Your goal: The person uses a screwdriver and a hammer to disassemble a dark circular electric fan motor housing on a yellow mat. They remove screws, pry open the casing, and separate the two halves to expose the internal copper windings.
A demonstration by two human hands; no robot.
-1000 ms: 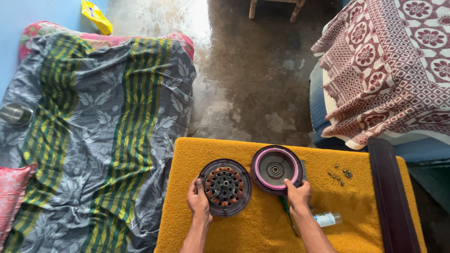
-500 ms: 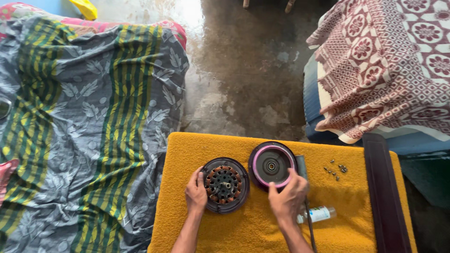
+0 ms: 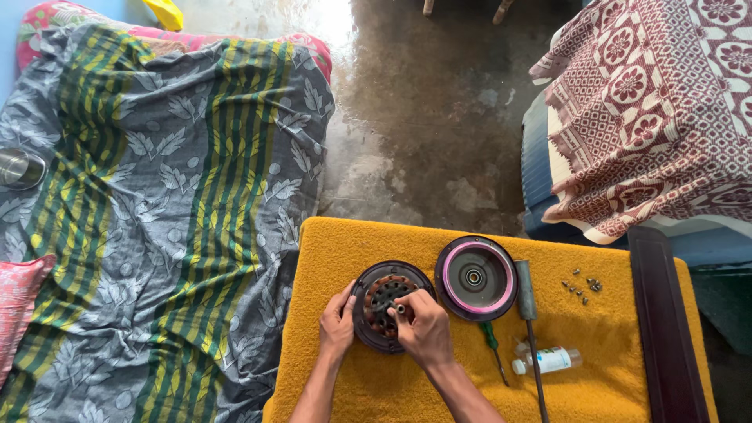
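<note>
On a yellow cloth-covered table [image 3: 345,251] lie two round dark motor parts. My left hand [image 3: 337,321] grips the left rim of the nearer part with copper windings [image 3: 381,291]. My right hand [image 3: 423,325] rests over its centre, fingertips pinched on the small shaft there. To the right lies the other disc with a pink ring [image 3: 475,278], untouched.
Right of the pink-ringed disc lie a grey-handled tool [image 3: 526,294], a green-handled screwdriver [image 3: 493,345], a small white bottle [image 3: 548,360] and several loose screws [image 3: 583,286]. A dark wooden bar [image 3: 662,329] borders the table's right side. A grey and green bedspread [image 3: 157,196] lies left.
My right hand has moved left from the pink-ringed disc onto the centre of the winding part. My left hand has stayed at that part's rim. The view has shifted slightly.
</note>
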